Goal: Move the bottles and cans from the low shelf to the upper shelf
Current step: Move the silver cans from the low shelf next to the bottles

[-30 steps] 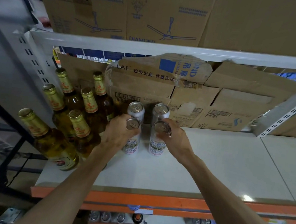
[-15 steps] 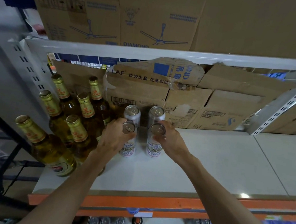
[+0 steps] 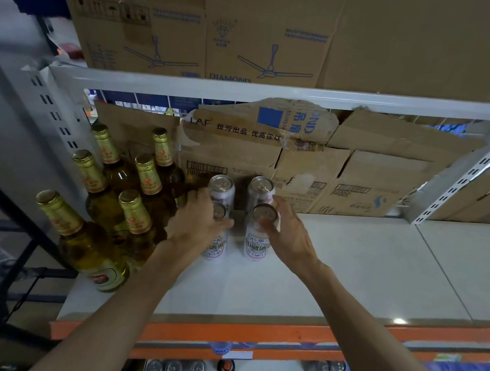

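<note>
Gripping upright left front can (image 3: pixel 215 245) in left hand (image 3: pixel 198 226), beside bottles (image 3: pixel 146 177); touching right front can (image 3: pixel 256 246) with right hand (image 3: pixel 288 236), hold unclear through blur.

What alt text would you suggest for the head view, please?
On a white shelf, a person's left hand grips the left front can and the right hand the right front can; two more white cans stand behind. Gold-capped bottles stand to the left, cardboard boxes along the back.
</note>
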`<state>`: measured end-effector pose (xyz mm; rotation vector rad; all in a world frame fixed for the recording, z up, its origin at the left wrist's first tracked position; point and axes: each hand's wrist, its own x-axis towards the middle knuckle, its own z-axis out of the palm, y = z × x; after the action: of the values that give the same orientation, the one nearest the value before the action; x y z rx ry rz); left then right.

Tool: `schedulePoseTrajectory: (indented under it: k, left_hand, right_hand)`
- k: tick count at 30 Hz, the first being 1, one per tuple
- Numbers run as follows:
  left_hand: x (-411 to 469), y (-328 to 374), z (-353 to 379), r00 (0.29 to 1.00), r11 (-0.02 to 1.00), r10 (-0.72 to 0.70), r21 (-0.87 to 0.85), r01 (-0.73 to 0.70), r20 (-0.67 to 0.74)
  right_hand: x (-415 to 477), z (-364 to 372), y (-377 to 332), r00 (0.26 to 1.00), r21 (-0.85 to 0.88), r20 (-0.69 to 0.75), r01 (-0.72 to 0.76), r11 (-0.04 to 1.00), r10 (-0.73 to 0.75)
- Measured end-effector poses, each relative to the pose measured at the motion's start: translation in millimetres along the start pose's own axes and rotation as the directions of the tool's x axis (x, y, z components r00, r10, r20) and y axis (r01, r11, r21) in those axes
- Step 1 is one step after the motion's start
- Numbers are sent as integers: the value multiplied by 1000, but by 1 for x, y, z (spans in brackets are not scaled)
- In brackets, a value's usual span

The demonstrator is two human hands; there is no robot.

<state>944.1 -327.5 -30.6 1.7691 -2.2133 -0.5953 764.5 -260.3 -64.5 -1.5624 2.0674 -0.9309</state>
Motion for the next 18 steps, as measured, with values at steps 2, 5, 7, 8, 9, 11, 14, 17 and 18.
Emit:
schedulePoseTrajectory:
  k: [2,5,7,8,9,11,14,17,18]
  left_hand:
    - [-7,11,0,986,982,130,150,-113,-108]
    - [-21,33,1,923,921,350,241,-307,-160]
    - [-32,47,-4,917,912,386,189,-363,-101]
    - [-38,52,-9,919,913,389,159,-376,-62]
    - [-46,55,-14,923,915,385,136,-380,-11]
    - [-64,57,-24,927,923,367,97,-373,73]
    - [-104,58,-32,938,936,342,65,-345,58]
    - [-161,57,-27,946,946,322,42,-323,20]
    - [-183,56,-24,950,950,311,34,-312,23]
  right_hand:
    - [-6,-3,-5,998,-77,-70,-12,997,6]
    - [-20,-16,-16,993,-182,-118,-10,983,-11]
    - [-31,-29,-26,993,-202,-122,-25,979,1]
    - [-38,-37,-31,992,-223,-125,-29,974,1]
    - [-46,-47,-36,991,-258,-131,-20,966,-14]
    - [-68,-66,-44,989,-330,-132,27,944,-74]
    - [-113,-89,-51,983,-381,-111,91,920,-143]
    - [-168,-97,-48,981,-349,-96,123,929,-166]
    - [-187,-99,-45,985,-346,-91,104,933,-144]
